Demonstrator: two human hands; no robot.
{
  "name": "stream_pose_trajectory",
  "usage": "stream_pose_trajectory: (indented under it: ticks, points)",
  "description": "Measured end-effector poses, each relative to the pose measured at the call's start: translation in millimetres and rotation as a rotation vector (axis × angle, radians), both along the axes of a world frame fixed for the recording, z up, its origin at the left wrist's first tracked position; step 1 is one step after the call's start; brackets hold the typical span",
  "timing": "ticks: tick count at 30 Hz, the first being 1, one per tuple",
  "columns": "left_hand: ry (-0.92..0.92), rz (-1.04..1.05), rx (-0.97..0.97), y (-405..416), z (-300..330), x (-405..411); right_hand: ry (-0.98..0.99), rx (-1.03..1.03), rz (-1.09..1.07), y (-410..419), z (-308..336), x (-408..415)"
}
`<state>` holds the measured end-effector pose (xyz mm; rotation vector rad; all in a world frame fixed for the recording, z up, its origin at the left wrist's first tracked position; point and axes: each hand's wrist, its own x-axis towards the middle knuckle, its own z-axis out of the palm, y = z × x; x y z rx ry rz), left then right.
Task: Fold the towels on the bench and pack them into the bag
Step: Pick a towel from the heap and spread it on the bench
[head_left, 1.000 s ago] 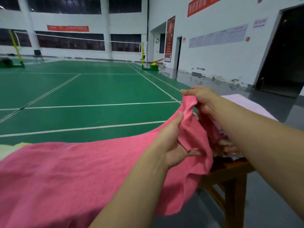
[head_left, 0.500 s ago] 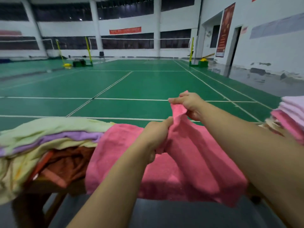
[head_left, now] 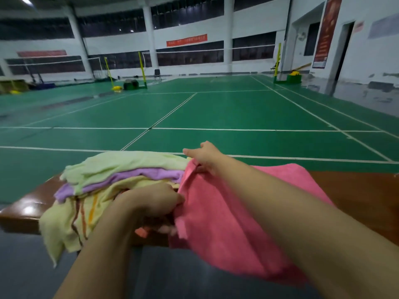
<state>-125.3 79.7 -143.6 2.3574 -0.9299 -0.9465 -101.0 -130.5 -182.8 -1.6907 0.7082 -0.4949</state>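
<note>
Glossy brown wooden counter (head_left: 367, 190) runs across the lower frame, a ceiling light reflected on its left end. Pink towel (head_left: 226, 212) lies spread on the counter, its near part draped over the front edge toward the grey floor (head_left: 26, 266). Left hand (head_left: 151, 201) is clenched on the pink towel's left edge near the counter front. Right hand (head_left: 205, 156) pinches the towel's far left corner, index finger sticking out to the left.

Just left of the pink towel, touching it, sits a loose pile: light green towel (head_left: 121, 162) on top, purple towel (head_left: 129, 176) under it, pale yellow towel (head_left: 71, 221) with brown and orange stripes hanging over the counter front.

Room: indoor badminton hall, green court floor (head_left: 216, 108) with white lines, yellow net posts (head_left: 141, 65), nets strung between them. A chair (head_left: 157, 74) stands at the far side. White walls and pillars with dark windows; red banner (head_left: 186, 40) on the back wall; tall red poster (head_left: 326, 31) and dark doorway (head_left: 343, 52) on the right wall. The picture is slightly blurred.
</note>
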Motion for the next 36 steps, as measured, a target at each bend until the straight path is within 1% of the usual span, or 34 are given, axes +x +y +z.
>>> stream_pose_trajectory:
  ticks: [1, 2, 5, 7, 9, 10, 12, 14, 15, 16, 19, 20, 21, 24, 27, 29, 31, 34, 36]
  points:
    - [0.126, 0.014, 0.029, 3, -2, 2, -0.002, 0.013, -0.028, 1, -1, 5]
    - [0.184, 0.027, 0.049, 3, -2, 4, -0.008, 0.031, -0.053, 2, 2, 8]
    - [0.176, 0.029, 0.094, 1, -7, 12, -0.092, 0.070, -0.113, -4, 10, 10]
    - [0.139, 0.057, 0.118, 2, -9, 17, -0.185, 0.141, -0.089, -7, 16, 7]
    - [0.050, 0.091, 0.146, 4, -9, 22, -0.328, 0.250, -0.013, -1, 24, 0]
    - [-0.014, 0.128, 0.124, 6, -8, 25, -0.371, 0.279, 0.019, 0, 26, -4]
    - [-0.183, 0.186, 0.035, 6, -7, 28, -0.399, 0.259, 0.055, -3, 28, -13]
    - [-0.415, 0.209, -0.083, -1, -9, 29, -0.378, 0.199, 0.039, -9, 28, -24]
    - [-0.533, 0.232, -0.115, -8, -12, 30, -0.343, 0.132, -0.001, -14, 27, -30]
    - [-0.615, 0.262, -0.137, -14, -15, 30, -0.277, 0.015, -0.055, -20, 25, -37]
    - [-0.658, 0.303, -0.195, -33, -24, 23, 0.011, -0.418, -0.199, -41, 7, -77]
    - [-0.664, 0.304, -0.201, -39, -28, 22, 0.100, -0.518, -0.230, -51, -3, -93]
    - [-0.666, 0.306, -0.207, -44, -32, 20, 0.184, -0.567, -0.264, -58, -11, -111]
    - [-0.641, 0.313, -0.243, -55, -46, 13, 0.376, -0.576, -0.376, -77, -32, -169]
    - [-0.606, 0.350, -0.270, -61, -50, 6, 0.548, -0.586, -0.426, -85, -41, -218]
    - [-0.581, 0.356, -0.269, -63, -48, 9, 0.692, -0.609, -0.386, -85, -33, -240]
    - [-0.529, 0.352, -0.285, -62, -46, 13, 0.820, -0.588, -0.340, -85, -20, -254]
    - [-0.419, 0.391, -0.319, -60, -43, 13, 0.974, -0.586, -0.324, -84, -7, -273]
    - [-0.359, 0.427, -0.331, -60, -43, 15, 1.035, -0.556, -0.324, -83, -5, -282]
